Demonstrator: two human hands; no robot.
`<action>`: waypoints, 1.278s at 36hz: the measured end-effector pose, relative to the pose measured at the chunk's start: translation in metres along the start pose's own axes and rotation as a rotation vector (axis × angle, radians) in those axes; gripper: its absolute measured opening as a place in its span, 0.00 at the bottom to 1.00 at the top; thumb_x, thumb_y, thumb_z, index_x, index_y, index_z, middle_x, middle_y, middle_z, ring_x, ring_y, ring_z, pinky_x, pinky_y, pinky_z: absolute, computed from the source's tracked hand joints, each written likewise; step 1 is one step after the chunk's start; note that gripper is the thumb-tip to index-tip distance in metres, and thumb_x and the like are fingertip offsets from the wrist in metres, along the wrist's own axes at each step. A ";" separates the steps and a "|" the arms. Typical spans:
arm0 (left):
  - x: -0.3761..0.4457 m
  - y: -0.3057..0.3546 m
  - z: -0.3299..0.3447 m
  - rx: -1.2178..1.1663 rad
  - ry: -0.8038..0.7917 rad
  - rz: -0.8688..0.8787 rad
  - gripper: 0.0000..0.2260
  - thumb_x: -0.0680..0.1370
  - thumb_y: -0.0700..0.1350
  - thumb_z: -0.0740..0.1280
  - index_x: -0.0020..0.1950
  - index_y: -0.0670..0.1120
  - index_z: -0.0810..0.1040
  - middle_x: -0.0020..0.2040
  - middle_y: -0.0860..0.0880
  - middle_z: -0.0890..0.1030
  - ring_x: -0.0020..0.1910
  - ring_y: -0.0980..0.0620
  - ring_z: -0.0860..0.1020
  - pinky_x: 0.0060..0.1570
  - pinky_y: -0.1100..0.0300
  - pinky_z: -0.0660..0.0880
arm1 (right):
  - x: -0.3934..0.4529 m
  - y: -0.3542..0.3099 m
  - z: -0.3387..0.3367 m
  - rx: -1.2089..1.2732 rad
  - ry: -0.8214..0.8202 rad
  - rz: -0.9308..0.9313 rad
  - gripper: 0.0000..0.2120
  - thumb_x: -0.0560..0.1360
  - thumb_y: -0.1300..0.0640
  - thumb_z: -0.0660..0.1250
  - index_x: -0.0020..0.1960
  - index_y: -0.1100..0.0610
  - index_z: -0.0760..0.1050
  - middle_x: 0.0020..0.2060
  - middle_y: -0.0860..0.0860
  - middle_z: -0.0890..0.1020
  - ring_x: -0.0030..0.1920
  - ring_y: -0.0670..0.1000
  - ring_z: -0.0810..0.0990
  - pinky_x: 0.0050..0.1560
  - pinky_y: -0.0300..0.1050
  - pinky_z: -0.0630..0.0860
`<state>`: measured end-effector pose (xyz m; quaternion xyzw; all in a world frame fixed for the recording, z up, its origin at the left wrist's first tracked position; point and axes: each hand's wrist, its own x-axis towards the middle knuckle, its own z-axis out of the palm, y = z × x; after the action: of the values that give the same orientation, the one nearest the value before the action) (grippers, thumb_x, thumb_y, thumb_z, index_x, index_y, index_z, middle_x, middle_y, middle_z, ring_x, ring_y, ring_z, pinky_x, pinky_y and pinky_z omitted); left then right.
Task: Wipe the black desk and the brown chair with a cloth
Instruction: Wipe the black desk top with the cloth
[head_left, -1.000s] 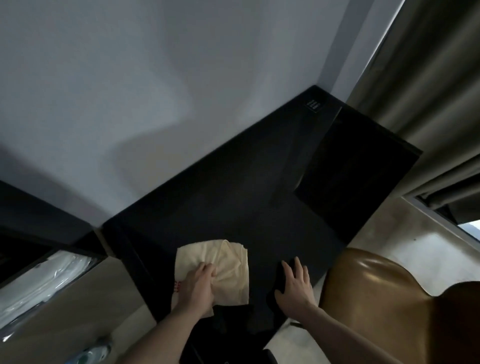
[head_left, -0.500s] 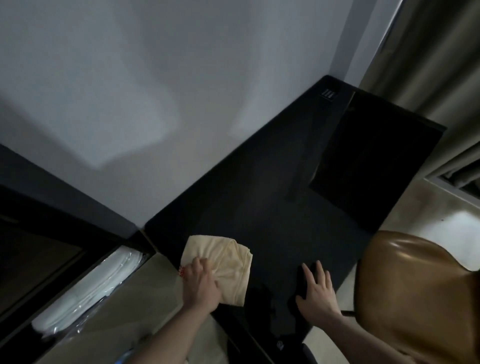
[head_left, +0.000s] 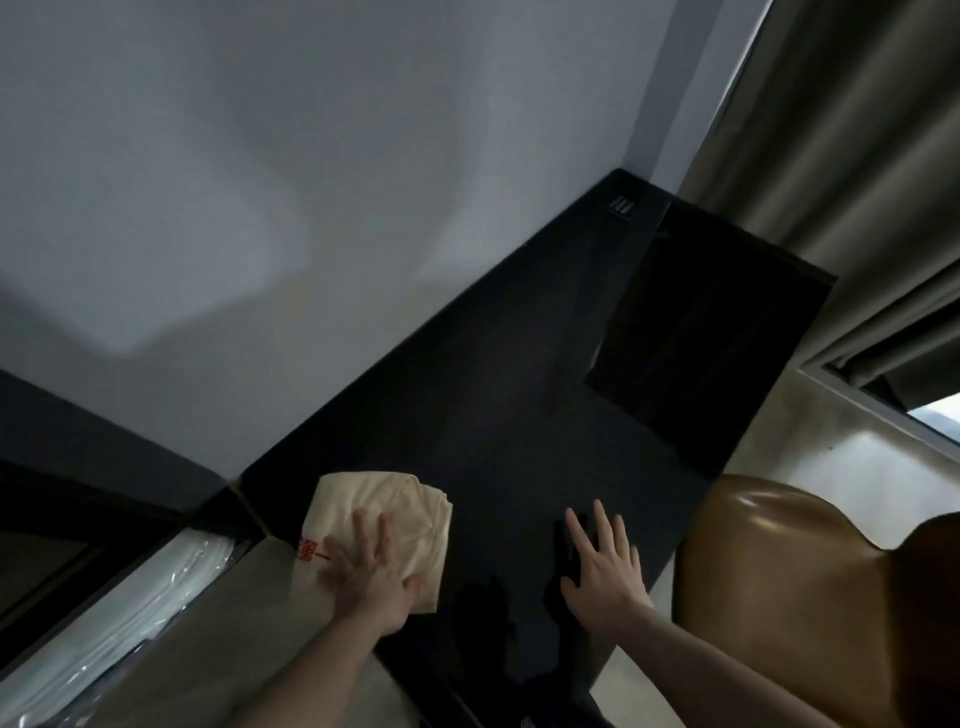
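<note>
1. The cream cloth (head_left: 395, 514) lay bunched at the near-left end of the black counter (head_left: 519, 415), its edge overhanging the corner.
2. The left hand (head_left: 371, 577) pressed flat on it, fingers straight and spread, gripping nothing, probably to drive the wipe with the palm.
3. The right hand (head_left: 602, 566) rested open on the bare counter, likely as a brace.
4. The brown chair (head_left: 810, 587) stood just right, seemingly not yet wiped.
</note>
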<state>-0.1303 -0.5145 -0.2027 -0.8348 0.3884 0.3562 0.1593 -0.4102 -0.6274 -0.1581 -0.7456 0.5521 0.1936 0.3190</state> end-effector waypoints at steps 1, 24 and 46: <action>0.006 -0.001 -0.005 0.000 -0.006 -0.020 0.43 0.80 0.70 0.51 0.77 0.51 0.24 0.77 0.44 0.24 0.77 0.27 0.36 0.75 0.31 0.51 | 0.008 0.002 -0.006 -0.011 -0.004 -0.013 0.42 0.80 0.49 0.60 0.82 0.44 0.34 0.80 0.52 0.30 0.79 0.62 0.31 0.80 0.64 0.42; 0.028 0.014 -0.011 -0.067 -0.039 -0.236 0.47 0.79 0.57 0.65 0.80 0.50 0.29 0.79 0.41 0.29 0.79 0.29 0.40 0.73 0.35 0.61 | 0.099 0.053 -0.057 -0.295 -0.136 -0.163 0.42 0.82 0.42 0.58 0.81 0.46 0.29 0.79 0.54 0.28 0.79 0.64 0.30 0.79 0.67 0.44; -0.027 0.050 0.031 -0.179 -0.070 -0.140 0.30 0.85 0.53 0.48 0.81 0.55 0.33 0.79 0.45 0.27 0.79 0.31 0.37 0.75 0.34 0.55 | 0.031 0.092 -0.063 -0.227 -0.091 -0.187 0.41 0.80 0.46 0.61 0.83 0.47 0.38 0.81 0.53 0.34 0.80 0.63 0.34 0.80 0.63 0.44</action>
<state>-0.1950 -0.5158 -0.2049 -0.8579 0.2898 0.4064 0.1219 -0.4916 -0.7095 -0.1562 -0.8154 0.4399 0.2578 0.2740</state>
